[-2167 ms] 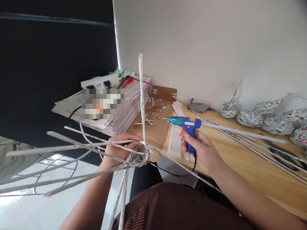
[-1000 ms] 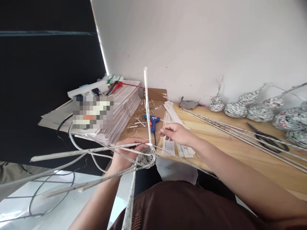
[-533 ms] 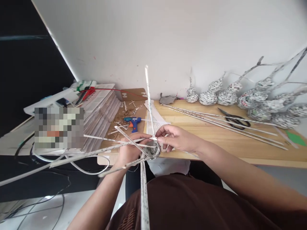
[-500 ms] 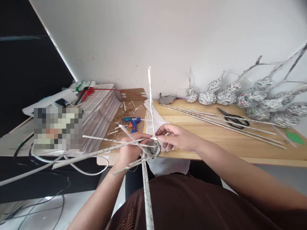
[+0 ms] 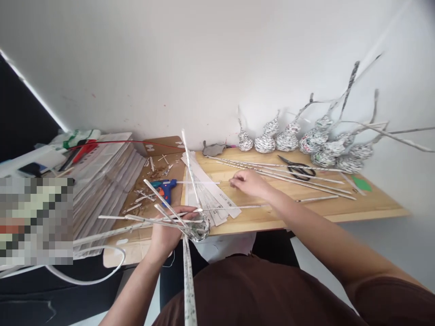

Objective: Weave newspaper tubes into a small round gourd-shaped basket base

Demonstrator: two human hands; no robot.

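My left hand is closed around the side of a small woven newspaper piece, a round cup shape with an open mouth. Several rolled paper sticks fan out from it, one upright and one pointing down toward my body. A thinner paper stick runs from its rim to the right, passing beneath my right forearm. Over the wooden table, apart from the woven piece, my right hand has its fingers curled together. Whether anything is between those fingertips cannot be made out.
A blue glue gun lies on cardboard among paper scraps. Paper strips are fanned beside it. Rolled sticks and black scissors lie right. Several woven gourds line the wall; a newspaper stack stands left.
My right hand has left the woven rim and moved right, over the table. The thin stick now stretches rightward from the rim. The view has shifted to the right.
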